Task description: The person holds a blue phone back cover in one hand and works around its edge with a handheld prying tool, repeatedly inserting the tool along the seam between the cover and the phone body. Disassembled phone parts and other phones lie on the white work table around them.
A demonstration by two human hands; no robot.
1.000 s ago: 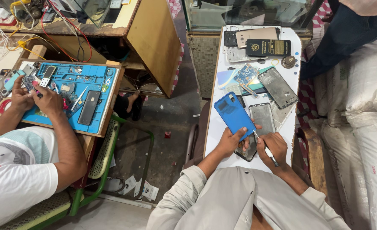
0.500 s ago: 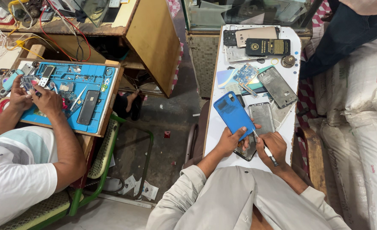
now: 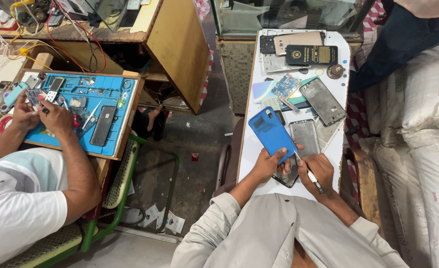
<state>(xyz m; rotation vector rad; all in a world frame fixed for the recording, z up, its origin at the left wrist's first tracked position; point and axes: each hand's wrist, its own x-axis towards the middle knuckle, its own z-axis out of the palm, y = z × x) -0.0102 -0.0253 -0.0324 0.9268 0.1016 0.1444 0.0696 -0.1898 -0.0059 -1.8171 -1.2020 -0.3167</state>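
Almost nothing moved vs earlier frames: both hands stay low on white surface (image 3: 259, 149), blue back cover (image 3: 271, 133) at same tilt. Left hand (image 3: 268, 165) pinching cover's lower edge, lifted off dark phone body (image 3: 290, 176) beneath. Right hand (image 3: 318, 171) closed around thin tool (image 3: 309, 174), tip at seam. Seems approx. half done: cover partly freed, not yet fully off. Count: 1 blue cover, 1 tool, 2 grey frames (image 3: 304, 136) beside.
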